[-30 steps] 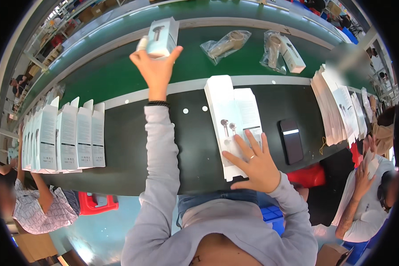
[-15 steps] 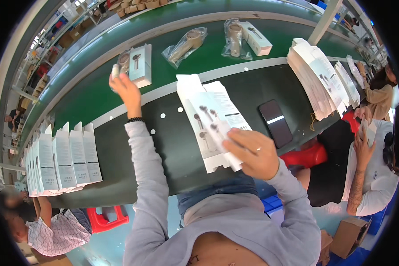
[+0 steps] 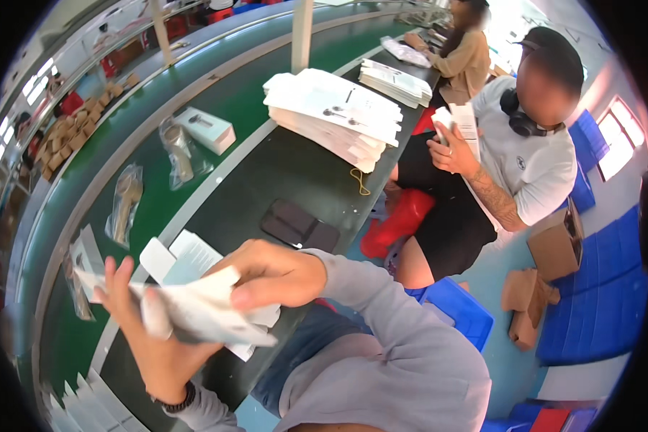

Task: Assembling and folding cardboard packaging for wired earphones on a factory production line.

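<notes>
Both hands are on a thin white carton (image 3: 209, 309), flat or partly opened and blurred by motion, above the near part of the bench. My right hand (image 3: 277, 273) pinches its right end between thumb and fingers. From the left, my left hand (image 3: 155, 338) grips the other end, its thumb across the face and fingertips pointing up. A pale covering shows on that thumb. Below the hands lie more flat printed cartons (image 3: 191, 255), partly covered by them. A dark phone (image 3: 299, 225) rests just beyond my right hand.
Bagged handheld fans (image 3: 126, 201) and a closed white box (image 3: 205, 129) lie on the green conveyor (image 3: 151, 216). Tall stacks of flat cartons (image 3: 335, 115) stand farther along the bench. A person in a white shirt (image 3: 529, 144) sits at right, handling a carton. Standing cartons (image 3: 86, 407) are at lower left.
My view has swung to the right. My left hand has come back from above the conveyor to the carton, which my right hand has lifted off the others.
</notes>
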`<move>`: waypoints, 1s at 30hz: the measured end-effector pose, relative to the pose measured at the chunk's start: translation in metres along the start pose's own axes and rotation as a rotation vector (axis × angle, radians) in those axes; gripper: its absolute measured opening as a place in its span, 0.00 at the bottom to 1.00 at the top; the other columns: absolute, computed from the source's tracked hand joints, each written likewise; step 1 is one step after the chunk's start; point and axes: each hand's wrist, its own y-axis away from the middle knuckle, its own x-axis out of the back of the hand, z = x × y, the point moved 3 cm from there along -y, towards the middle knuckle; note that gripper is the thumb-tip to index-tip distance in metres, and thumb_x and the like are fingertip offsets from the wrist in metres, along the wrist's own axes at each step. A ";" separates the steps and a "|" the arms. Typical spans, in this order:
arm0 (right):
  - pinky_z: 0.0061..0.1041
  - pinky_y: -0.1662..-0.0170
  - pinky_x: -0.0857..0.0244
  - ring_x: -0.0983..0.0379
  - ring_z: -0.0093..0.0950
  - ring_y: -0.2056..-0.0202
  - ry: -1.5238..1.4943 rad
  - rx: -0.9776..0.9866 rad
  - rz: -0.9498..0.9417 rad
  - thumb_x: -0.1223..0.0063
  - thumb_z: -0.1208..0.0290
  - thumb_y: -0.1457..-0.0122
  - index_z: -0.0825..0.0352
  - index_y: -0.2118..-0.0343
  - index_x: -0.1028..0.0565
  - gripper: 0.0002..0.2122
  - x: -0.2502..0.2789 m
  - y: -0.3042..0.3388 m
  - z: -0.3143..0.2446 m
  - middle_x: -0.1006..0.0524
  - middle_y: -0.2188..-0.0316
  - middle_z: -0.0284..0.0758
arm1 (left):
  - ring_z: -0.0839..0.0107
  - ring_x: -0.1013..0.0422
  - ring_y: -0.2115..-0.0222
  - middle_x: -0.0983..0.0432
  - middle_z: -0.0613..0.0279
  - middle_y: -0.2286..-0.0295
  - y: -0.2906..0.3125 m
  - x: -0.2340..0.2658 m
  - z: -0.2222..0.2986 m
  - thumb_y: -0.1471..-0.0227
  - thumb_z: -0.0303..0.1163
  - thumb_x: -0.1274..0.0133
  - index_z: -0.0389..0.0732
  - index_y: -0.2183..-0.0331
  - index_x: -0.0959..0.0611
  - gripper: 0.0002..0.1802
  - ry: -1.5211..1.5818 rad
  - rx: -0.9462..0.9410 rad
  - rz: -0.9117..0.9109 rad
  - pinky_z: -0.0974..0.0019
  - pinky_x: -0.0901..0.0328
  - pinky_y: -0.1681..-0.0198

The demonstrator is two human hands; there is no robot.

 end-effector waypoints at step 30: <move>0.41 0.44 0.50 0.47 0.50 0.44 0.456 0.603 0.369 0.32 0.62 0.65 0.69 0.39 0.56 0.51 0.021 -0.126 0.059 0.45 0.44 0.51 | 0.58 0.44 0.46 0.46 0.49 0.46 -0.010 -0.049 -0.090 0.68 0.34 0.35 0.34 0.44 0.44 0.51 0.089 0.345 0.220 0.57 0.50 0.44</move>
